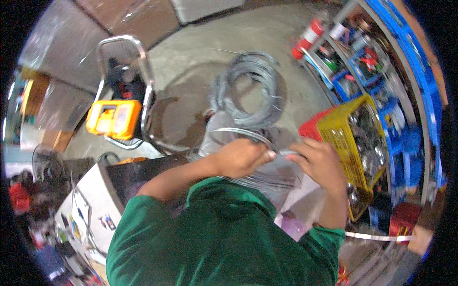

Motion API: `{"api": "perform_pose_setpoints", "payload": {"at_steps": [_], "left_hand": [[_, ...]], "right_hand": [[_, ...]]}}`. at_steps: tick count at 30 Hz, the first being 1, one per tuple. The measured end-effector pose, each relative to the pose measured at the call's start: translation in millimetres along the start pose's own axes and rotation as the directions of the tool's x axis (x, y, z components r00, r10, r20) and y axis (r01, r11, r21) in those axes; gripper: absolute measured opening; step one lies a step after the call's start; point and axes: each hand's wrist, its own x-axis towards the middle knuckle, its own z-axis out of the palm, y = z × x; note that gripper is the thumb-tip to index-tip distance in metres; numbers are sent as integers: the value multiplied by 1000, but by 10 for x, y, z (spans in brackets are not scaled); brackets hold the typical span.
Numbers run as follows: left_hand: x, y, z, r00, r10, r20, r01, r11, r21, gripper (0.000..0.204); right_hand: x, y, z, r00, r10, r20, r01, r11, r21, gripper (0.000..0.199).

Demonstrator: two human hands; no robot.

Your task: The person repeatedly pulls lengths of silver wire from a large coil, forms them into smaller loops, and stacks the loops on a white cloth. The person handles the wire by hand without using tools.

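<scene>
My left hand [245, 158] is closed in a fist over a bundle of thin grey wire or cable [260, 183] in front of my torso. Strands loop out beyond the fist and others show below it. To its right, my right hand [318, 159] has curled fingers, with thumb and fingertips brought together near a pale, blurred strand; what they pinch is too smeared to make out. A larger coil of grey wire [269, 107] lies on the floor just beyond my hands.
Yellow crate [336, 131] with shiny pieces stands at right, beside a shelf of blue bins [346, 85]. A red fire extinguisher [309, 38] is at far right. Left are a metal-framed chair [143, 52] bearing a yellow-orange case [125, 119], and a white table [98, 190].
</scene>
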Motion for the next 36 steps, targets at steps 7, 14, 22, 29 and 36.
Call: {"api": "perform_pose_setpoints", "payload": {"at_steps": [7, 14, 22, 29, 36], "left_hand": [[-107, 64, 129, 989, 92, 112, -52, 946, -321, 63], [67, 593, 169, 841, 420, 341, 360, 37, -932, 66], [104, 789, -738, 849, 514, -125, 21, -268, -963, 63], [-369, 788, -1705, 893, 267, -362, -382, 24, -924, 63], [-300, 502, -1711, 892, -127, -434, -421, 118, -900, 64]], "right_hand": [[-29, -151, -426, 988, -120, 100, 143, 954, -262, 25], [470, 282, -430, 929, -305, -210, 319, 947, 38, 43], [718, 687, 1272, 999, -45, -22, 45, 589, 807, 39], [547, 1052, 1719, 985, -9, 170, -125, 640, 758, 35], [232, 443, 1146, 998, 49, -49, -28, 934, 357, 36]]}}
